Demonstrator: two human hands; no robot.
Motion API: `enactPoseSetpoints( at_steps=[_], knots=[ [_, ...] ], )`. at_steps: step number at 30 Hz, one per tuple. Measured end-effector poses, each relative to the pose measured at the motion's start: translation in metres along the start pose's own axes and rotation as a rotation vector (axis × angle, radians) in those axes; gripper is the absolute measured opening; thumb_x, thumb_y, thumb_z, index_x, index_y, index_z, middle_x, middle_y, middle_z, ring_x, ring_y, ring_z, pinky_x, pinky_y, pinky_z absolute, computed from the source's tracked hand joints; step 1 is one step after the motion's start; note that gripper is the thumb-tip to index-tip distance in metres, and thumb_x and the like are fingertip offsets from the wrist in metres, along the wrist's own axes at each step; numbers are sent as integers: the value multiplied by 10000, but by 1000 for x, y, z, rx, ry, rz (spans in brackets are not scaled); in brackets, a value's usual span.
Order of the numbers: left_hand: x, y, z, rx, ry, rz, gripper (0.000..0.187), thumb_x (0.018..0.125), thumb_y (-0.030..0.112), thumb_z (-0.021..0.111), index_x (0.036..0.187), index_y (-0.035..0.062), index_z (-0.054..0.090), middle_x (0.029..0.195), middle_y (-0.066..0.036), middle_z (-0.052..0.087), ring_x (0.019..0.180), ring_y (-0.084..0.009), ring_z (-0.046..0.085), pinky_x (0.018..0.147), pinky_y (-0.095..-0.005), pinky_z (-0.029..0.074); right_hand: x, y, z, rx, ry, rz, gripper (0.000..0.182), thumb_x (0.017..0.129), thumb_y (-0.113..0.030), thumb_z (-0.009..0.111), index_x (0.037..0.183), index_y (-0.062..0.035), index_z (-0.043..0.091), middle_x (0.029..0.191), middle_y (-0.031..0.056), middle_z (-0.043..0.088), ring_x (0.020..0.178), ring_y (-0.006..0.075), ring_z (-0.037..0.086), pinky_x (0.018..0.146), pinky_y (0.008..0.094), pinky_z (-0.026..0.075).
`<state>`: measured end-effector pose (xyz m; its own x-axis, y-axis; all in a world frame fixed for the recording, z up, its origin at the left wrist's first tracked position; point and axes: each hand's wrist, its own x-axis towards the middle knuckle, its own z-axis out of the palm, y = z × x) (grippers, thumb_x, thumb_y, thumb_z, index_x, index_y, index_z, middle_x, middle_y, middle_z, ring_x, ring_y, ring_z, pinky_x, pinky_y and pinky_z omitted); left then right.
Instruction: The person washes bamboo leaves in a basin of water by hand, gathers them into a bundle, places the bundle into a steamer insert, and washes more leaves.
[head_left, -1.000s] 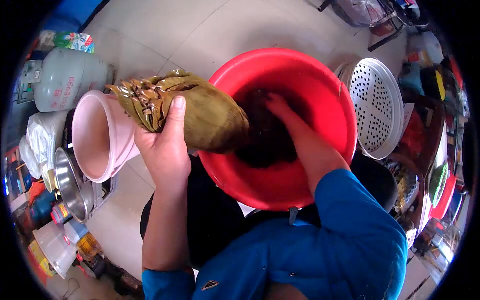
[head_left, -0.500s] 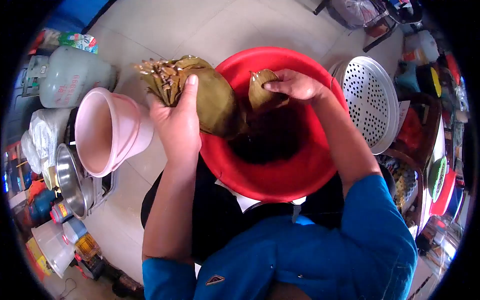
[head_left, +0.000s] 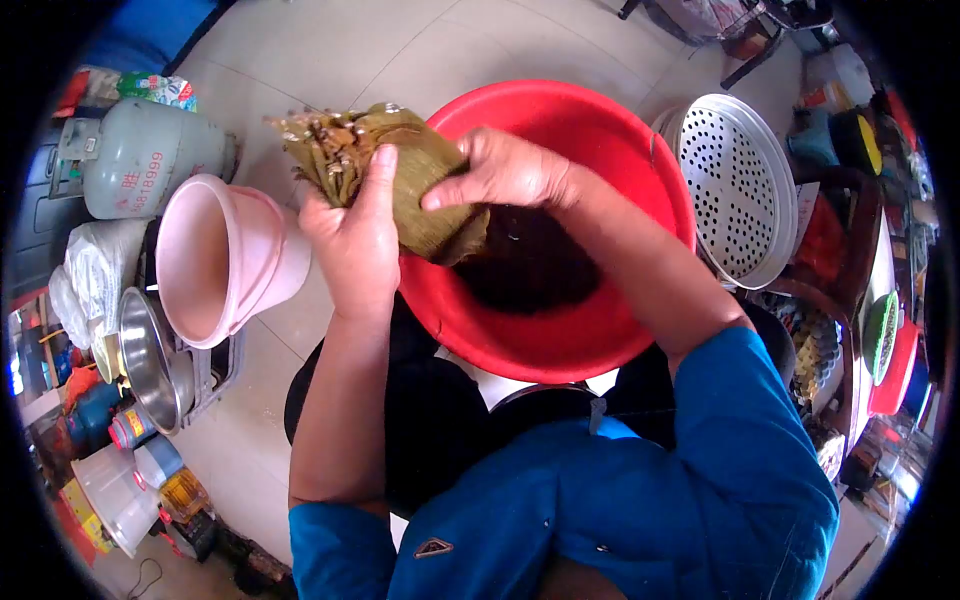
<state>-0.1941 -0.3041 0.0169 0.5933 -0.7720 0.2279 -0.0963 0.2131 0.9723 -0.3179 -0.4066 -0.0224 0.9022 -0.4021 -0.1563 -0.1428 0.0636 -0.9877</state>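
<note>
My left hand point(head_left: 352, 240) is wrapped round a thick bundle of broad olive-brown leaves point(head_left: 412, 165), thumb on top, with the stem ends fanned out at the upper left. The leaves look wet. At the bundle's right edge my right hand point(head_left: 505, 172) grips the leaves, its thumb lying on their face and the fingers hidden behind. Both hands are over the left side of a big red basin point(head_left: 590, 345). Dark liquid point(head_left: 530, 270) fills the bottom of the basin, partly covered by my right forearm.
Left of me are a pink bucket point(head_left: 192, 300), a steel bowl point(head_left: 135, 370) and a grey gas cylinder point(head_left: 150, 165). A perforated white steamer tray point(head_left: 735, 190) leans at the basin's right. Tiled floor point(head_left: 350, 45) spreads beyond the basin.
My right hand has moved left from above the basin to the bundle, bringing the leaf it held against the other leaves. My left hand keeps its hold in nearly the same place.
</note>
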Motion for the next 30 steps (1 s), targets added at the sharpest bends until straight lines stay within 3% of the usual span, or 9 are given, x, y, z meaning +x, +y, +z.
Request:
enactPoseSetpoints(
  at_steps=[3,5,8,11,13,17,25,28,30],
  knots=[
    [8,8,-4,-108,114,25,206,807,36,626,995,-22,567,963,-62,610,856,-122,570,773,-253,452,-3,78,2,-22,-11,66,282,773,-251,678,929,-19,642,780,45,651,721,127,596,688,277,482],
    [10,12,-10,-152,152,-50,209,814,29,613,1007,-29,556,975,-76,603,860,-137,572,782,-266,457,-13,127,-3,-218,-166,381,210,750,-193,679,878,-27,660,762,43,651,657,116,594,642,296,497],
    [7,18,-18,-50,157,-56,264,836,49,584,1079,-36,527,1034,-97,582,903,-161,570,793,-296,462,-23,208,-25,-510,-353,322,219,716,-233,688,804,-33,669,714,58,645,608,140,594,618,316,494],
    [6,28,-23,-101,149,-61,210,832,29,587,1028,-34,542,996,-96,591,873,-147,572,786,-274,462,-23,202,-43,-451,-106,657,338,697,-286,690,922,-37,645,872,110,647,764,189,608,702,346,483],
    [3,28,-24,-83,153,-80,211,833,31,584,1028,-37,543,996,-92,592,873,-148,570,791,-275,456,-14,222,-48,-771,441,235,502,689,-339,688,1084,-51,575,1114,169,568,1006,264,550,852,366,438],
    [4,20,-24,7,60,-80,204,835,29,580,1024,-44,553,998,-86,592,879,-151,562,805,-278,442,22,286,-11,-1212,743,299,633,689,-369,684,1206,-61,486,1257,195,457,1155,323,444,954,378,372],
    [11,17,-24,-26,53,-129,211,824,22,592,1024,-36,558,982,-77,601,877,-140,559,809,-267,437,-7,273,-59,-81,316,472,483,856,-319,505,1244,-37,456,1278,222,429,1212,327,390,1030,367,279],
    [12,10,-20,54,63,-98,244,850,72,569,1063,-42,534,1019,-89,586,912,-160,560,822,-279,435,4,280,-47,-643,612,384,513,866,-403,468,1216,-29,484,1213,212,496,1145,321,460,991,375,326],
    [12,11,-18,2,68,-116,227,828,51,596,1034,-32,548,993,-77,595,888,-145,562,810,-268,438,6,255,-50,-542,621,324,522,872,-429,445,1196,-24,502,1165,204,529,1105,327,485,976,388,337]
  ],
)
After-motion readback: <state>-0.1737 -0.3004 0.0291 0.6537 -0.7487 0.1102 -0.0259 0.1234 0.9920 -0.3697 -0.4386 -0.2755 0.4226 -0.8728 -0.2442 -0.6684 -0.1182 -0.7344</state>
